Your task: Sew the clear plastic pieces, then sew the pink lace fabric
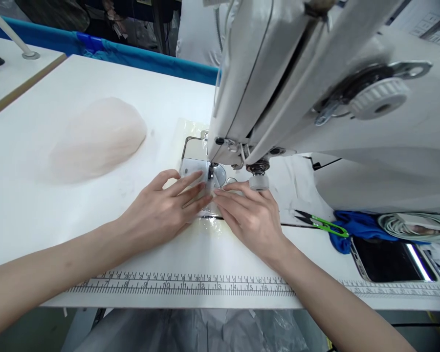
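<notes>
My left hand [168,208] lies palm down with its fingers spread, their tips on the metal needle plate [196,167] just left of the presser foot [211,171]. My right hand [251,215] comes in from the other side, fingers bunched, their tips close to the left fingertips in front of the foot. Whatever thin material is between or under the right fingertips is too small and hidden to make out. Above both hands hangs the white sewing machine head [249,88]. Shiny clear tape [212,227] covers the table in front of the plate.
A sheer pale pink fabric piece [102,137] lies left on the white table. At right are green thread snips [324,225], blue cloth [366,226], a coiled pale cord [414,227] and a phone [392,259]. A printed ruler [183,283] follows the front edge.
</notes>
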{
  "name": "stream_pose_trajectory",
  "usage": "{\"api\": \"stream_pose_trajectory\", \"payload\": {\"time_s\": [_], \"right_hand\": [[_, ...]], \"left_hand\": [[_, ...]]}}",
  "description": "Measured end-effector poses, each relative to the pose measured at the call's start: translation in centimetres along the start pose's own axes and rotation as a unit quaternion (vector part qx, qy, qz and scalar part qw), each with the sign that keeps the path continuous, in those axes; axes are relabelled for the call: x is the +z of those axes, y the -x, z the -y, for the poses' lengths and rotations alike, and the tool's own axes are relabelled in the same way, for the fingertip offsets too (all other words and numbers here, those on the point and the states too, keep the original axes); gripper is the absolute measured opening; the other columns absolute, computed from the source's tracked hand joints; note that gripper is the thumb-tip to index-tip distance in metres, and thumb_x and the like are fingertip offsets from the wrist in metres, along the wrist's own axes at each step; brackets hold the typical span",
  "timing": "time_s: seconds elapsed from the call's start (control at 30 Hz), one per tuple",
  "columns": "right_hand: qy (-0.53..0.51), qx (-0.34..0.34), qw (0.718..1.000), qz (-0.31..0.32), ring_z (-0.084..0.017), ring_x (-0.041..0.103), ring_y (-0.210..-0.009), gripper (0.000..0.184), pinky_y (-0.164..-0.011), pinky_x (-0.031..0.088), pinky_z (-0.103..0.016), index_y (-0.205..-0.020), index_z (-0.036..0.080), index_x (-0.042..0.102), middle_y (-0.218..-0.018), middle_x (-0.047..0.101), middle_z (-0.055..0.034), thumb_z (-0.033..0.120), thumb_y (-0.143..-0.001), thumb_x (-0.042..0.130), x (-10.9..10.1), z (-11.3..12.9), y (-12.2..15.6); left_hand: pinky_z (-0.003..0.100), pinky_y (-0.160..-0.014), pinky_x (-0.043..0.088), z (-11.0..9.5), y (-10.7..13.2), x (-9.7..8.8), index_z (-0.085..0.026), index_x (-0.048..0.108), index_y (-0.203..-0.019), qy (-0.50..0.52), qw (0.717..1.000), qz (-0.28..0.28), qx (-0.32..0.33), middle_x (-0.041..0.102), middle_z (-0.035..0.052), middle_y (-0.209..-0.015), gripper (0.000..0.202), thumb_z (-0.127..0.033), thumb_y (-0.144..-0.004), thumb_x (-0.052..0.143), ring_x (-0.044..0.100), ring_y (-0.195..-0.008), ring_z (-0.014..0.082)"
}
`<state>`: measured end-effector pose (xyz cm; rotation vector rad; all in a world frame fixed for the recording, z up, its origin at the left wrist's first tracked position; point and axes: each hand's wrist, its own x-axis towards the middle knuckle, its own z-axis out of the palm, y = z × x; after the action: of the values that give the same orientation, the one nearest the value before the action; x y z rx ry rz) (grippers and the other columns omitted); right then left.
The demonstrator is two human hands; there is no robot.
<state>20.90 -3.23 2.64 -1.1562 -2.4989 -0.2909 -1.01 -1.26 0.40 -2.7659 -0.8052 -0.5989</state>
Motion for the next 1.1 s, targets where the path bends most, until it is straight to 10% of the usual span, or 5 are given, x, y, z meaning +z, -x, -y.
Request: {"api": "stream_pose_trajectory", "payload": {"time_s": [1.1], "right_hand": [[0.082,-0.02,0.996,0.017,-0.019,0.065,-0.098,0.019,-0.094,0.041,-0.04,-0.104,0.021,0.072,-0.112,0.073,0.0017,0.027,-0.096,0.056,0.4,-0.5,-0.4]], "left_hand": [[0.046,-0.102,0.03,1.1,0.1,0.6,-0.018,0.055,-0.129,0.02,1.0,-0.018,-0.003,0.064,0.0077,-0.128,0.04,-0.008,-0.093,0.04,0.057,-0.123,0.0218]]}}
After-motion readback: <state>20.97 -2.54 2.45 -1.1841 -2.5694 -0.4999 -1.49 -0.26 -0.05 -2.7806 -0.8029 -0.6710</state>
